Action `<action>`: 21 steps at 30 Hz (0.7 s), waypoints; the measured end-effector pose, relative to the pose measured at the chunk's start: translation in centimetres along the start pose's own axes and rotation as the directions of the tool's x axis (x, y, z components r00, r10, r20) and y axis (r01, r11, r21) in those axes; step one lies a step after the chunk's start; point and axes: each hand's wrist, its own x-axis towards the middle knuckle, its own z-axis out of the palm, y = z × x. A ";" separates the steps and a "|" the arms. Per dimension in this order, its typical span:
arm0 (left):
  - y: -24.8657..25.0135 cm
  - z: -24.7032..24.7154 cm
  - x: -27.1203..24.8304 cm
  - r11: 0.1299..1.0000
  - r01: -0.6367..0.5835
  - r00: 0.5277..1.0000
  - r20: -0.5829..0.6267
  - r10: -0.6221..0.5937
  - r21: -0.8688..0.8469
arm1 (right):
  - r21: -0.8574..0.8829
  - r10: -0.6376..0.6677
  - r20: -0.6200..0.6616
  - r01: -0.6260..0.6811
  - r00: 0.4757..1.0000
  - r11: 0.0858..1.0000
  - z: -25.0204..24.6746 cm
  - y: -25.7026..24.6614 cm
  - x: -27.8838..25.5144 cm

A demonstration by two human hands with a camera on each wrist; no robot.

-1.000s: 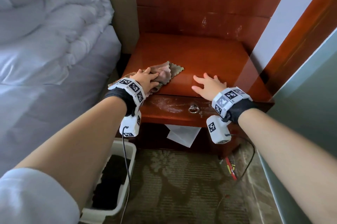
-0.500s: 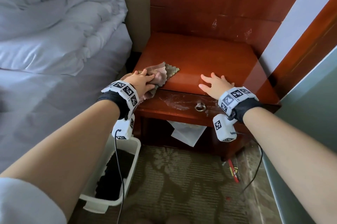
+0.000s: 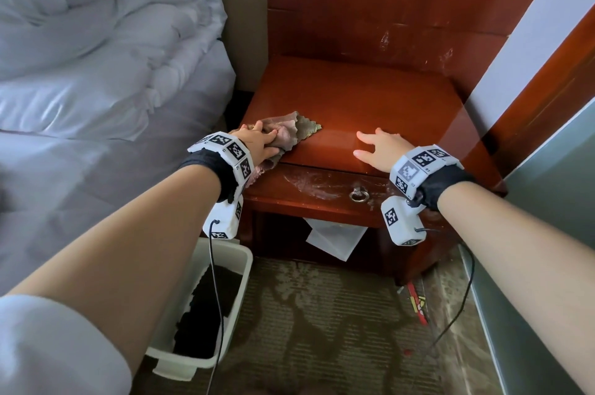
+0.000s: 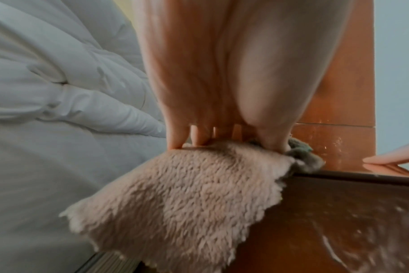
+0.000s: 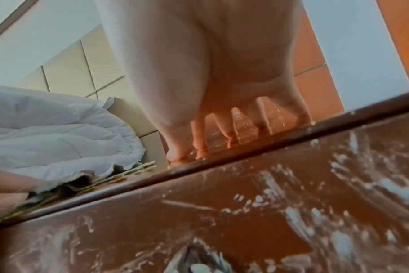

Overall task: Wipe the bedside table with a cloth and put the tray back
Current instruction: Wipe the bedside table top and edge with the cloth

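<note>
The red-brown bedside table (image 3: pixel 370 95) has a glossy top. A crumpled pink-and-grey cloth (image 3: pixel 299 127) lies at its front left corner, and a flap of the cloth (image 4: pixel 187 194) hangs over the front edge. My left hand (image 3: pixel 260 143) grips the bunched cloth and presses it onto the wood, fingers and thumb (image 4: pixel 231 144) bearing down on it. My right hand (image 3: pixel 380 146) lies flat on the top near the front edge, fingers spread (image 5: pixel 222 140), holding nothing. A white tray (image 3: pixel 240 254) with a dark thing inside stands on the floor, left of the table.
A bed with a white duvet (image 3: pixel 96 72) is close on the left. White smears mark the drawer front (image 3: pixel 315 185) around its ring pull (image 3: pixel 359 194). A white paper (image 3: pixel 335 238) hangs under the drawer. A red strip (image 3: pixel 417 301) lies on the carpet.
My left hand has drawn the cloth a little towards the front left corner of the table. The right hand stays flat in the same place.
</note>
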 end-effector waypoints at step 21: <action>-0.7 -7.0 12.1 0.999 0.034 0.989 0.145 -0.031 -0.018 | -0.020 -0.012 0.263 0.018 0.965 1.000 -6.7 -1.3 11.3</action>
